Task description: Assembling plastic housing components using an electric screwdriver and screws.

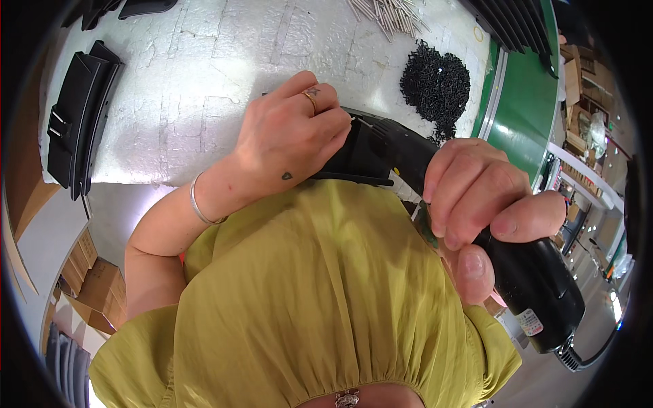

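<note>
My right hand [476, 204] is wrapped tight around the body of a black corded electric screwdriver [530, 279], thumb across its top. My left hand [296, 139] is curled over a black moulded plastic part [364, 153], pressing it down at the near edge of the white foam-covered tabletop [204, 81], just above my yellow-green blouse [306, 292]. The tool's front end meets that part between my hands. A heap of small black screws [435, 85] lies further back on the tabletop, and another long black plastic part [78, 119] rests far left.

My single head view, fisheye, looking steeply down, very near my chest, white desk [204, 75] far ahead
</note>
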The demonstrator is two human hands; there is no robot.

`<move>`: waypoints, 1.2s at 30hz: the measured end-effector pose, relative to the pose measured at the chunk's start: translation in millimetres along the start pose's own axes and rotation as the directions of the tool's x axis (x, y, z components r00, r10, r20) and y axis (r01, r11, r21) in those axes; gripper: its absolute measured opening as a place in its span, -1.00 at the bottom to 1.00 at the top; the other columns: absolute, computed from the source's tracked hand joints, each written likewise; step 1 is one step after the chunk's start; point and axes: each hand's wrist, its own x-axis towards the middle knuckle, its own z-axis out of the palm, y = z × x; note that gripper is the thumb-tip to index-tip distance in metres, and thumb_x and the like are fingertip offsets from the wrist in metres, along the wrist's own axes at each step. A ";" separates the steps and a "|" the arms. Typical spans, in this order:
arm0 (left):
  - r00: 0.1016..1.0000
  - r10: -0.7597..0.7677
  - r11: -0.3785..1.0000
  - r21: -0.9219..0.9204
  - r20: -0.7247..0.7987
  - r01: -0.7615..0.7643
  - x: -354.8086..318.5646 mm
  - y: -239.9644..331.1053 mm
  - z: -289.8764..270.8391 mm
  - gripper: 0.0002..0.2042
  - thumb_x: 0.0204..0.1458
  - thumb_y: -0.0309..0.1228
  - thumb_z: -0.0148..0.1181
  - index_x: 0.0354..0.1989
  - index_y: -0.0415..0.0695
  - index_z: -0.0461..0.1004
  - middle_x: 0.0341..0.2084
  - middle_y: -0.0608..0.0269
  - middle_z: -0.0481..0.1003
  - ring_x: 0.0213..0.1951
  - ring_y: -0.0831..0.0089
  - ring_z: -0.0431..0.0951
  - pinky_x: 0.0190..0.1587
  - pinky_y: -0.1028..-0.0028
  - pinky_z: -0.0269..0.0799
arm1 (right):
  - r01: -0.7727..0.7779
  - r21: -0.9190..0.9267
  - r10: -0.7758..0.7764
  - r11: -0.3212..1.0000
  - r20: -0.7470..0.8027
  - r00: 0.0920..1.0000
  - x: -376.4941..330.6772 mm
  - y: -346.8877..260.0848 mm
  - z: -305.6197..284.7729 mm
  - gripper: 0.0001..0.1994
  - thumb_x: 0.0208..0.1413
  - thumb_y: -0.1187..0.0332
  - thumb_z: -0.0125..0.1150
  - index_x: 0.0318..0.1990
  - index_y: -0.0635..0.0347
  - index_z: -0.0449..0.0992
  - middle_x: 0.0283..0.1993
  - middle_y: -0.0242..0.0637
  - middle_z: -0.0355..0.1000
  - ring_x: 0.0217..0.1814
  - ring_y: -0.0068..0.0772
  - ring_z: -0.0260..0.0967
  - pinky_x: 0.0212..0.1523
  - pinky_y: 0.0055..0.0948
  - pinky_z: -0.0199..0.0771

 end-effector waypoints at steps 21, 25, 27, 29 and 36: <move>0.998 -0.005 0.998 -0.057 0.055 0.008 1.5 -0.1 -5.4 -0.86 -0.33 -0.56 0.30 -0.53 -0.10 0.49 -0.57 0.37 0.40 -0.49 0.37 0.39 -0.49 0.46 0.38 | -0.086 -0.016 0.087 0.996 0.121 0.989 14.7 -0.2 -1.1 -0.71 -0.08 0.40 0.18 -0.32 0.04 0.13 -0.59 -0.50 0.26 -0.70 -0.60 0.21 -0.61 -0.55 0.24; 0.999 0.002 0.999 -0.039 0.051 0.000 -3.1 -0.8 -0.9 -0.85 -0.26 -0.48 0.19 -0.67 -0.10 0.31 -0.60 0.35 0.29 -0.41 0.38 0.36 -0.50 0.42 0.37 | -0.071 -0.014 0.073 0.997 0.116 0.991 12.5 3.0 0.9 -0.74 -0.07 0.42 0.14 -0.32 0.06 0.13 -0.60 -0.49 0.25 -0.69 -0.60 0.18 -0.60 -0.52 0.22; 0.999 0.007 0.999 -0.043 0.054 -0.005 -3.5 -0.1 -0.3 -0.85 -0.25 -0.48 0.19 -0.66 -0.09 0.32 -0.59 0.35 0.30 -0.41 0.38 0.36 -0.50 0.41 0.37 | -0.061 -0.019 0.063 0.998 0.110 0.992 11.3 2.7 1.8 -0.74 -0.07 0.43 0.13 -0.31 0.06 0.14 -0.60 -0.48 0.24 -0.69 -0.60 0.17 -0.59 -0.51 0.22; 0.996 -0.014 1.000 -0.022 0.090 0.016 -3.9 1.6 0.2 -0.87 -0.22 -0.47 0.19 -0.64 -0.08 0.34 -0.57 0.36 0.31 -0.39 0.38 0.37 -0.48 0.41 0.38 | -0.073 -0.029 0.075 0.997 0.108 0.991 9.6 1.2 2.1 -0.75 -0.08 0.44 0.12 -0.30 0.07 0.15 -0.60 -0.47 0.24 -0.68 -0.60 0.15 -0.58 -0.52 0.19; 0.994 -0.006 1.000 0.010 0.112 0.005 -1.1 3.3 -2.8 -0.89 -0.17 -0.41 0.21 -0.58 -0.08 0.39 -0.53 0.39 0.33 -0.34 0.38 0.37 -0.45 0.41 0.39 | 0.051 0.237 0.005 0.970 -0.230 0.973 0.5 -25.3 -23.7 -0.70 -0.17 0.39 0.10 -0.18 0.11 0.34 -0.63 -0.62 0.23 -0.62 -0.72 0.18 -0.41 -0.61 0.16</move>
